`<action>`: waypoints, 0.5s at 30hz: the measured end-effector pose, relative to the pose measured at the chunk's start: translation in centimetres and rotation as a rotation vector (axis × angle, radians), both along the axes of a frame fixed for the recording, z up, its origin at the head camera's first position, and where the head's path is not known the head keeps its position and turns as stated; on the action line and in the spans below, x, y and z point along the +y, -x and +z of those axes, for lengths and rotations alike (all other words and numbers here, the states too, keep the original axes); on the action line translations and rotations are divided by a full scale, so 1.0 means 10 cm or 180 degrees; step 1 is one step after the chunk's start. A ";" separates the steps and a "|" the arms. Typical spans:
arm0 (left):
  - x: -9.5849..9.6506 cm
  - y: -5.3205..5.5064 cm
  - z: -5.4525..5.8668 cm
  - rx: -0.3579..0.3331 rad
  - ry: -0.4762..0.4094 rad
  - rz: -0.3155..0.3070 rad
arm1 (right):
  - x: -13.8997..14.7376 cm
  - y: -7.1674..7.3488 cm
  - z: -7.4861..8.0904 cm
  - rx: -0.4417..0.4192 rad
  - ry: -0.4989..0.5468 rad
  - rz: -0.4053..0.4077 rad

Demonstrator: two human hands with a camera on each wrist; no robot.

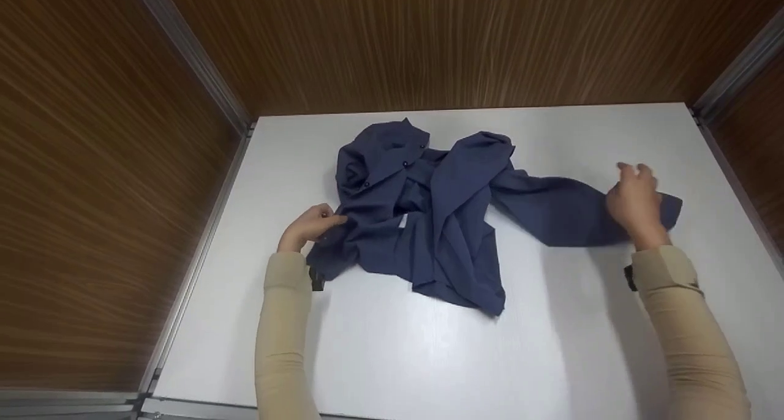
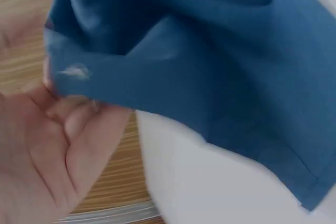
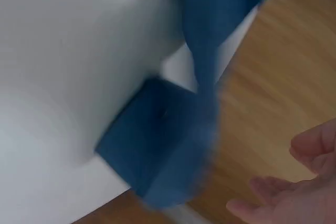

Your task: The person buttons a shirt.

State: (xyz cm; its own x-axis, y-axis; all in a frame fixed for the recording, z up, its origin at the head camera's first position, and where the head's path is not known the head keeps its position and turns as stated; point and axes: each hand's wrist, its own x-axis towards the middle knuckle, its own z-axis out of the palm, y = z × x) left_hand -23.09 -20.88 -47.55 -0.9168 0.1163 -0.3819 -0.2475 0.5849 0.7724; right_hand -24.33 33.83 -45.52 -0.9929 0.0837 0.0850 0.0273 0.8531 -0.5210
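Note:
A dark blue shirt [image 1: 465,181] lies crumpled on the white tabletop [image 1: 380,340], with dark buttons along a folded strip at its upper left. One sleeve [image 1: 557,215] stretches out to the right. My left hand [image 1: 311,225] pinches the shirt's left edge; in the left wrist view, the cloth [image 2: 210,72] hangs from its fingers, partly covering them. Over the cuff end of the stretched sleeve is my right hand [image 1: 637,204]. In the right wrist view its fingers [image 3: 273,187] are apart from the blurred cuff [image 3: 152,135] and grip nothing.
Brown wood-grain panels [image 1: 429,46] stand behind the tabletop and on its left and right sides. Metal rails [image 1: 196,52] run along the panel joints. Dark wrist devices [image 1: 316,279] show beside both beige sleeve ends.

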 end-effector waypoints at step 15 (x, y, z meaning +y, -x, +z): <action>0.78 -0.10 0.26 0.2189 -0.0333 -0.0657 | -1.77 -0.41 -0.50 -0.0566 -0.0474 0.3080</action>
State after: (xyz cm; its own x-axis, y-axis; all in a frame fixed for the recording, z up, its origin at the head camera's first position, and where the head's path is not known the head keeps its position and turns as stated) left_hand -22.06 -13.05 -44.96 -0.9009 0.3173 0.2960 0.4220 0.4817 0.7680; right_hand -20.24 16.15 -50.56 -0.6271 -0.7684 -0.1280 -0.6475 0.6055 -0.4627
